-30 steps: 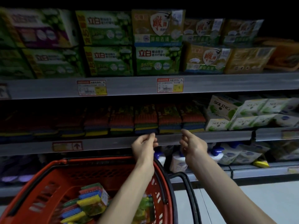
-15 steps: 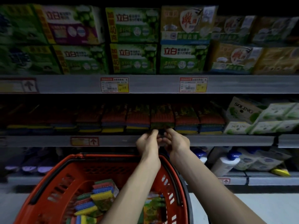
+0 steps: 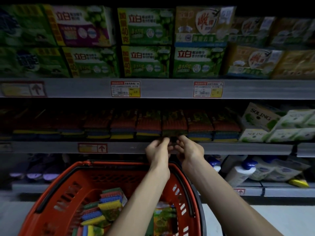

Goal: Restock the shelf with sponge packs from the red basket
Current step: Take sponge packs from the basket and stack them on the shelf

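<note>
Left hand (image 3: 158, 149) and right hand (image 3: 189, 149), apart at the shelf (image 3: 136, 148) lip a second ago, have closed together, fingers curled at one sponge pack's (image 3: 173, 123) bottom edge.

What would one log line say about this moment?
stage: shelving | left hand: pinches sponge pack on middle shelf | right hand: pinches same pack | red basket: packs left inside

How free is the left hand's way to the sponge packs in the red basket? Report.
Probably yes: the left hand is at the shelf edge, and the sponge packs lie uncovered in the open red basket just below its forearm.
</note>
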The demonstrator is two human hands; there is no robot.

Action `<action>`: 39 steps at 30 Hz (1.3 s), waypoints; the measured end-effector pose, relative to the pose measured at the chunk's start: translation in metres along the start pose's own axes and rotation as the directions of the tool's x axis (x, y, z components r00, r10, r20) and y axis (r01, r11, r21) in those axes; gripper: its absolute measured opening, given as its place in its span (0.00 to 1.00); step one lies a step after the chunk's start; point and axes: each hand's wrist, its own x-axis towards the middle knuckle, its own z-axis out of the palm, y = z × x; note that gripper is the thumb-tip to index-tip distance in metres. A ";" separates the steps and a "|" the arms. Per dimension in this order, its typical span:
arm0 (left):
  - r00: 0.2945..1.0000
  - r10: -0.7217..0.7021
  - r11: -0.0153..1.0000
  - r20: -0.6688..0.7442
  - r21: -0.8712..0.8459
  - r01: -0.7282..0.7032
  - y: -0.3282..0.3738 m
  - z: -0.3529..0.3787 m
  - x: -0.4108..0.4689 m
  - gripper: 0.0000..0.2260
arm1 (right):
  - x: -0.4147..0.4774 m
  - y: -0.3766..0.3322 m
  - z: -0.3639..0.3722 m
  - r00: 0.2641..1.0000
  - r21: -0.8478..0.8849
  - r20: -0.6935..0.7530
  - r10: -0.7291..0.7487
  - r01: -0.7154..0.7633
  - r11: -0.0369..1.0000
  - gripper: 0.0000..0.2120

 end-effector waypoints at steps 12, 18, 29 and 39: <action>0.994 0.078 0.995 -0.077 0.065 -0.073 0.014 -0.053 0.022 0.03 | -0.021 0.021 0.017 0.985 -0.134 0.168 0.029 -0.006 0.991 0.06; 0.994 0.030 0.999 -0.108 -0.012 -0.032 0.017 -0.060 0.029 0.02 | -0.017 0.030 0.042 0.990 -0.117 0.131 0.061 -0.045 0.992 0.09; 0.996 0.008 0.998 -0.089 -0.053 -0.013 0.022 -0.058 0.033 0.05 | -0.009 0.041 0.056 0.994 -0.025 0.060 0.086 -0.085 0.996 0.14; 0.995 0.068 0.997 -0.067 -0.022 -0.070 0.023 -0.057 0.031 0.08 | -0.014 0.038 0.052 0.996 -0.076 0.071 0.050 -0.045 0.996 0.07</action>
